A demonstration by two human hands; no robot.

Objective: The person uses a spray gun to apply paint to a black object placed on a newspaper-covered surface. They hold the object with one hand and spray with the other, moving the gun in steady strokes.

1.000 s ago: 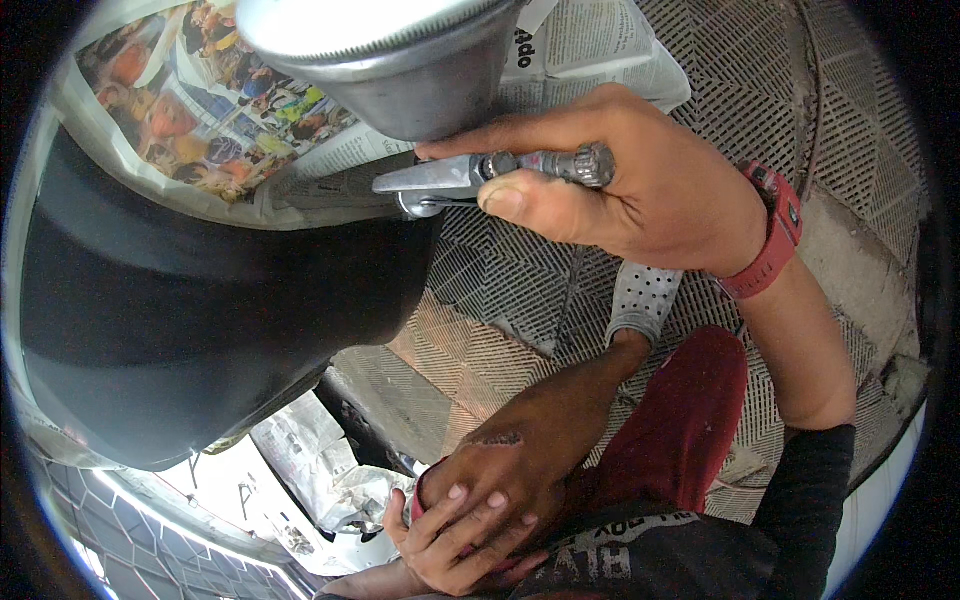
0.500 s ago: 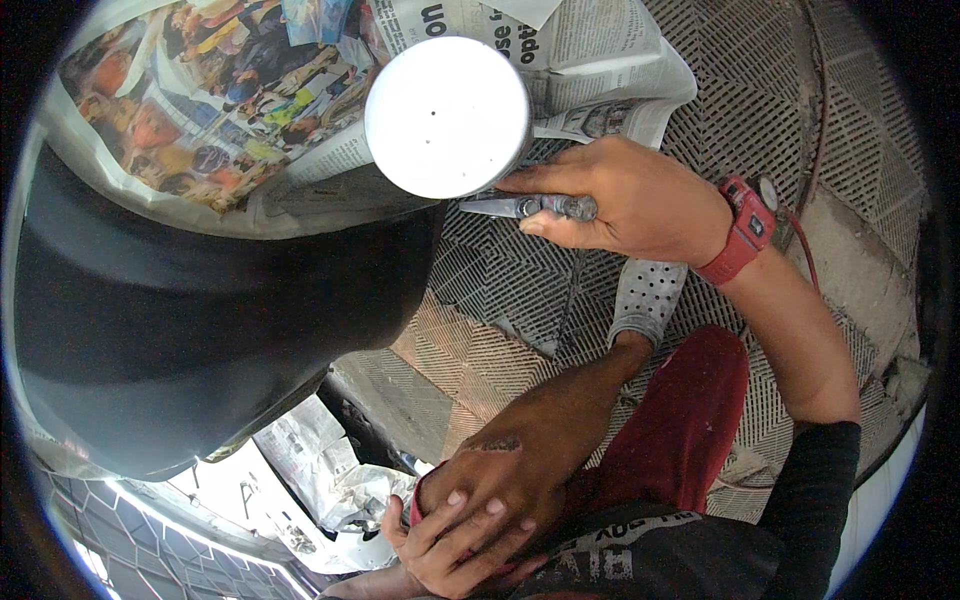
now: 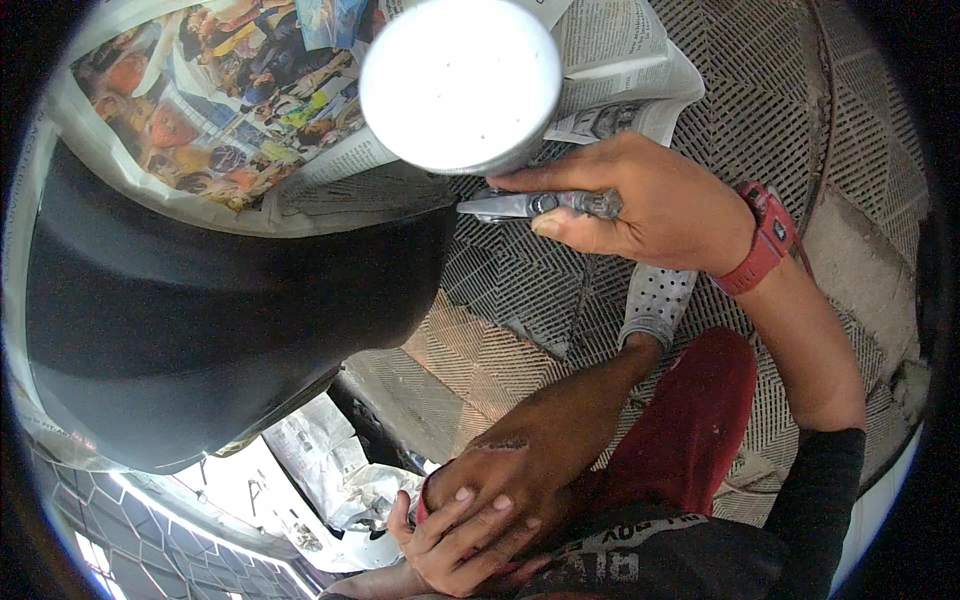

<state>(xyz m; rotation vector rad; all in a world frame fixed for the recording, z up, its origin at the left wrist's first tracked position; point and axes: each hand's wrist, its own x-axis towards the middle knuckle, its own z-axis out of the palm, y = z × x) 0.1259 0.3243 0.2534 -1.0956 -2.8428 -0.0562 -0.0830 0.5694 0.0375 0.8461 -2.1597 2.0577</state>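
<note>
In my right hand is a spray gun with a large white round cup on top. My fingers wrap its metal body, and its nose points left at the rim of a glossy black curved panel. There is a small gap between nose and panel, as far as I can tell. The trigger and handle are hidden behind my hand. My left hand lies over my bent bare knee with its fingers spread and nothing in it.
Masking newspaper covers the area beyond the panel, with a loose flap to its right. A hose runs along the grated floor at far right. Crumpled newspaper covers part of a white body at lower left.
The white cup has risen in view and looks larger and more tilted. My right hand and the spray gun have shifted slightly right. My left hand stays on the leg.
</note>
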